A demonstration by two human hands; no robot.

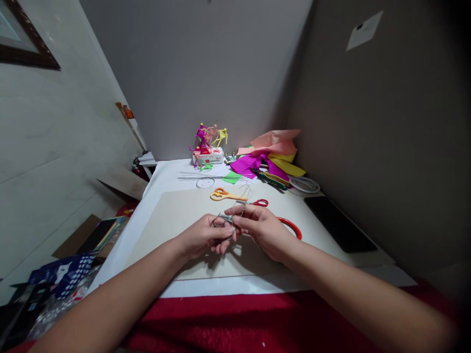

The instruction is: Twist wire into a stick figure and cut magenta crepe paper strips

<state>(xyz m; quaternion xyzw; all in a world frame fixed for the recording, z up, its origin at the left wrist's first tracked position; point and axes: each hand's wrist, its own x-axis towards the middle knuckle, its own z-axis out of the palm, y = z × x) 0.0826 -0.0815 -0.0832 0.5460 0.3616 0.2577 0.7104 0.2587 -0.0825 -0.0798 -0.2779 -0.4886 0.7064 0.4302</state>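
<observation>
My left hand (205, 237) and my right hand (259, 229) meet above a beige board (176, 215) on the table. Both pinch a small bent piece of thin wire (225, 220) between their fingertips. The fingers of each hand are closed round the wire. Just beyond them lie orange-handled scissors (222, 195) and small red-handled scissors (257, 202). A red-handled tool (292, 227) sticks out from behind my right hand.
Coloured paper sheets (270, 157) are piled at the back right. Small paper-wrapped wire figures (211, 136) stand on a white box (208, 156). Loose wires (204, 179) and a white coil (305, 184) lie nearby. A black phone (340, 224) rests at the right. Red cloth (235, 323) covers the near edge.
</observation>
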